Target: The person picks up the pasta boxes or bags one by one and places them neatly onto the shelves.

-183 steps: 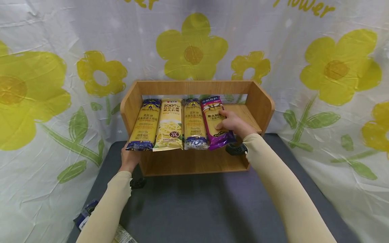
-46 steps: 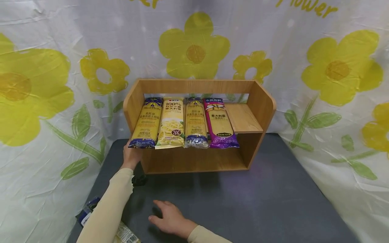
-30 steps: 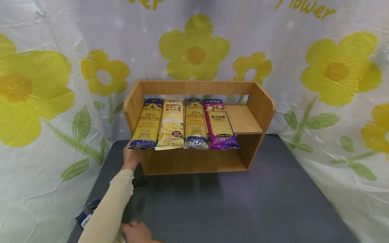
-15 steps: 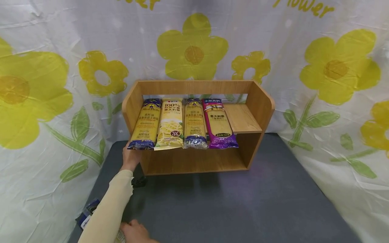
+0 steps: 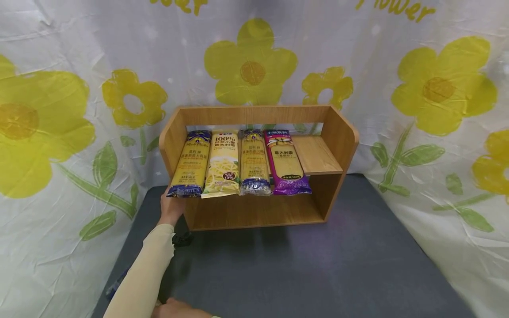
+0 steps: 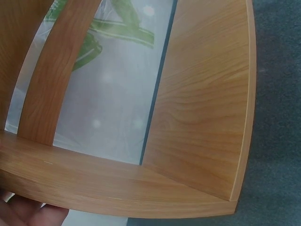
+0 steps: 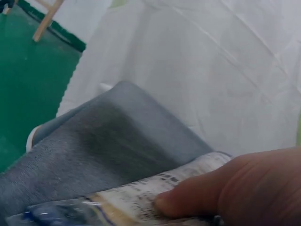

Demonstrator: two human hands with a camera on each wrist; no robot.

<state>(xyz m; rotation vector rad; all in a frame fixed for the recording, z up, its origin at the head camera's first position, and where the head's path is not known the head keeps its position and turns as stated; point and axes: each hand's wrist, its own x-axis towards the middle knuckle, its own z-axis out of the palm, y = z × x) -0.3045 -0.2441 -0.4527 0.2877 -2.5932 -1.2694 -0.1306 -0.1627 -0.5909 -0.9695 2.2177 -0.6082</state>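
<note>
My left hand grips the left side panel of a wooden shelf; in the left wrist view its fingers lie against the panel's outer side. Low in the head view, my right hand is partly cut off by the frame. It holds a spaghetti pack, thumb pressed on the printed white label; my left sleeve hides most of this pack in the head view. On the upper board lie a blue-ended spaghetti pack, a cream pasta pack, another blue-ended pack and a purple pasta pack.
Right of the purple pack, bare upper board shows. Beneath it is the shelf's lower compartment. The shelf stands on a dark grey table, with a flowered curtain behind and at both sides.
My right hand has left the purple pack, come down to the lower left and taken hold of the spaghetti pack, which has shifted. The left hand stays at the shelf's side.
</note>
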